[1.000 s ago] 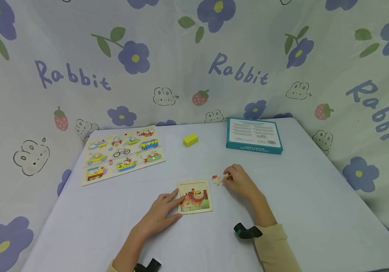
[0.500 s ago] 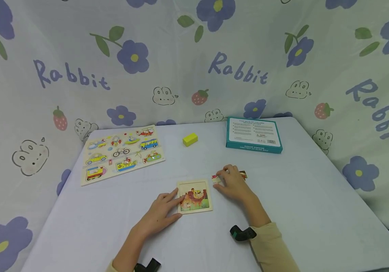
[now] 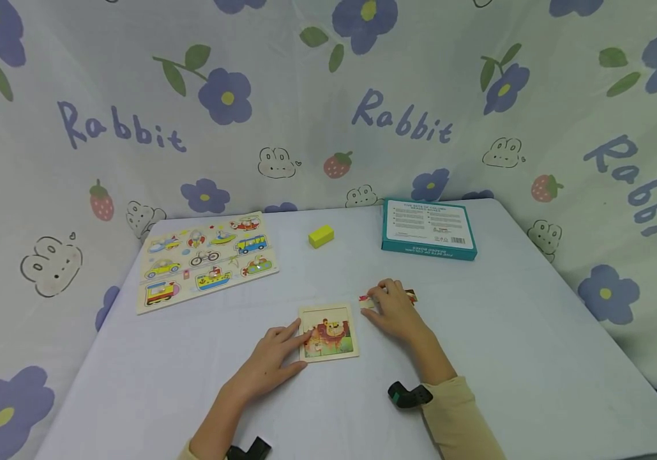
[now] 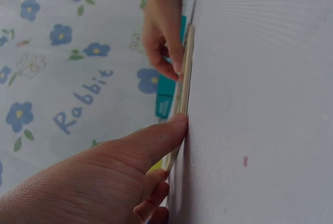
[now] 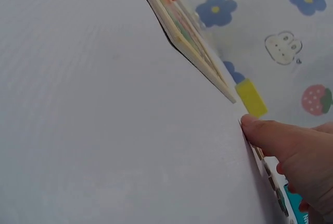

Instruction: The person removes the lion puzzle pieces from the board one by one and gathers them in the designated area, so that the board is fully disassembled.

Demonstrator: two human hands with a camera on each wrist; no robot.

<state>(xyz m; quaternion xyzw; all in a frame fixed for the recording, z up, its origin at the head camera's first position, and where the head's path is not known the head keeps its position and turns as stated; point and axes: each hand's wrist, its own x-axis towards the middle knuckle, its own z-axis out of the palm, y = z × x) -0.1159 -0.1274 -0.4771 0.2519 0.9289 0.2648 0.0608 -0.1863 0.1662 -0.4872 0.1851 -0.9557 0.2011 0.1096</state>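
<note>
A small square wooden jigsaw puzzle (image 3: 330,332) with a cartoon animal picture lies on the white table; a strip of bare wood shows at its top. My left hand (image 3: 271,358) rests at its left side, fingers spread, the forefinger over the picture and the thumb by the lower left corner. To the right of the puzzle, my right hand (image 3: 397,313) pinches a pale jigsaw piece (image 3: 366,302) with a red edge between thumb and fingers, low at the tabletop. Another brown jigsaw piece (image 3: 411,296) sticks out behind this hand, which partly covers the pieces.
A large wooden peg puzzle board (image 3: 207,262) with vehicles lies at the back left. Behind the small puzzle sits a yellow block (image 3: 321,236). A teal box (image 3: 429,229) stands at the back right, before a flowered curtain (image 3: 305,96).
My right hand has moved left from the farther pieces to the pale piece beside the puzzle, uncovering the brown piece. My left hand has stayed in place.
</note>
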